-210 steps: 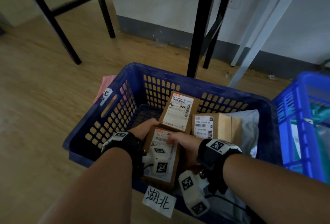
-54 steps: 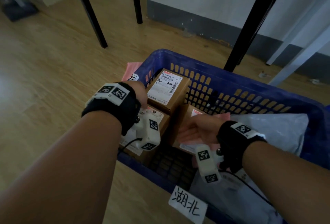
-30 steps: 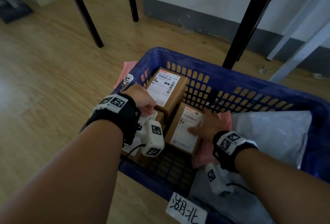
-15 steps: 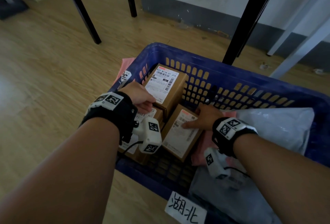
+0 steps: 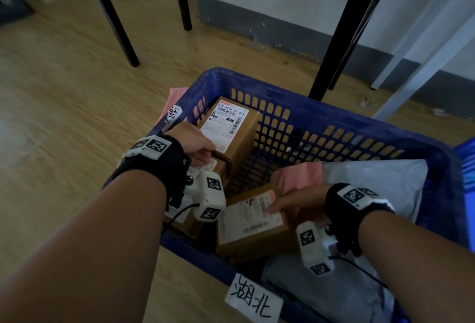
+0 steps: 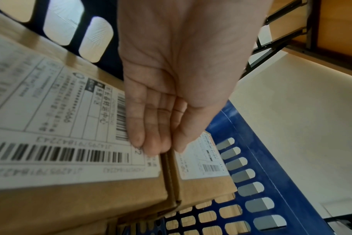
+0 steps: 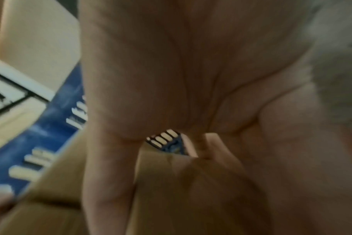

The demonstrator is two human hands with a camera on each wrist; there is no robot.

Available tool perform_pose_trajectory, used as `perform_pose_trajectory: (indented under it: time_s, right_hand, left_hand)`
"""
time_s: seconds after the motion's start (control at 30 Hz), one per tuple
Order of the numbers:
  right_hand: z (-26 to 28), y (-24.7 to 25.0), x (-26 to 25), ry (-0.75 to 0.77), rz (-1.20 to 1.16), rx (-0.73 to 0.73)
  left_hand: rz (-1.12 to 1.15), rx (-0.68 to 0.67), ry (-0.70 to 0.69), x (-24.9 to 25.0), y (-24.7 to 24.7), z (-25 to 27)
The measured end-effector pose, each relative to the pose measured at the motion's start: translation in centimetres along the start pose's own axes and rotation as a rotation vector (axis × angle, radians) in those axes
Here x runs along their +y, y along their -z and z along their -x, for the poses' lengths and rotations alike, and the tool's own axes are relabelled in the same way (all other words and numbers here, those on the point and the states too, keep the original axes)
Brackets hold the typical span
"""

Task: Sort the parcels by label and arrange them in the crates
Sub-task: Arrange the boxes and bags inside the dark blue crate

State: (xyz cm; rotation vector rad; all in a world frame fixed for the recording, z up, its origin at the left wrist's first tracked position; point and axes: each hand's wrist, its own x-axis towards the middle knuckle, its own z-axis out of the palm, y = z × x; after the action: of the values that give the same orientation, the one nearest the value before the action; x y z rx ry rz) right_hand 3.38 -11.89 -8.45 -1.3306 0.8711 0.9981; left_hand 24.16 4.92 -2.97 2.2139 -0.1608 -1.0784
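Since half a second ago your right hand (image 5: 290, 203) has dragged the loose cardboard parcel (image 5: 250, 225) back toward the near edge of the blue crate (image 5: 334, 119); judging by that, it is being squared into the row. Its fingers curl over the parcel's right edge, thumb on the label. Your left hand (image 5: 191, 141) lies flat, fingers (image 6: 149, 127) together, pressing the seam between the two stacked boxes (image 5: 231, 127) at the crate's left wall.

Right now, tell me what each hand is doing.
Left hand: open, straight fingertips at the seam between two cardboard boxes.
Right hand: gripping the near cardboard box.
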Motion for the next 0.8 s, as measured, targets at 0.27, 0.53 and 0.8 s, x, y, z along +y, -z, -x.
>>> perform_pose_trajectory:
  time_s: [0.27,0.53,0.8]
  right_hand:
    - [-2.3,-2.6,1.4,-0.057,0.103,-0.007]
    - [-2.2,-3.4,1.2,-0.093,0.155,0.019]
    - [-3.0,-3.4,2.0,0.023,0.066,0.100]
  left_hand:
    - [-0.001,0.018,0.009,0.2,-0.3,0.2]
    - [0.009,0.019,0.013,0.2,-0.3,0.3]
    - [0.024,0.010,0.012,-0.1,-0.2,-0.1]
